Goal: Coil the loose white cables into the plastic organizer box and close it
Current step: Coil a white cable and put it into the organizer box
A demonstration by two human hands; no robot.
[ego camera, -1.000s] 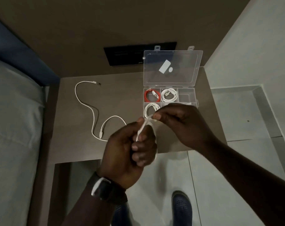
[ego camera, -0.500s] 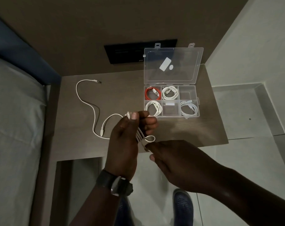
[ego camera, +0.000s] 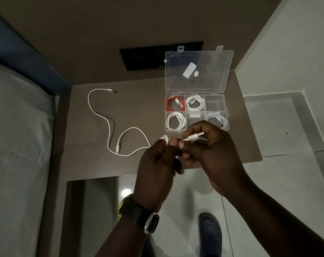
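The clear plastic organizer box [ego camera: 225, 105] sits open on the brown bedside table [ego camera: 139, 108], its lid [ego camera: 198, 71] standing upright. Its compartments hold a red coil [ego camera: 175, 106] and three white coils [ego camera: 194, 103]. My left hand [ego camera: 157, 164] grips a small coil of white cable [ego camera: 165, 139] in front of the box. My right hand [ego camera: 211, 154] pinches that cable's USB plug end [ego camera: 194, 136] between thumb and fingers. A second loose white cable [ego camera: 102, 115] snakes across the table to the left, lying flat.
A bed with grey sheets [ego camera: 18, 145] borders the table on the left. A black panel [ego camera: 150, 56] is set in the wall behind the box. Pale tiled floor [ego camera: 268, 127] lies to the right and below, with my blue shoe [ego camera: 210, 232] on it.
My right hand rose from below the table edge to beside my left hand and now holds the plug end. The left hand kept its coil.
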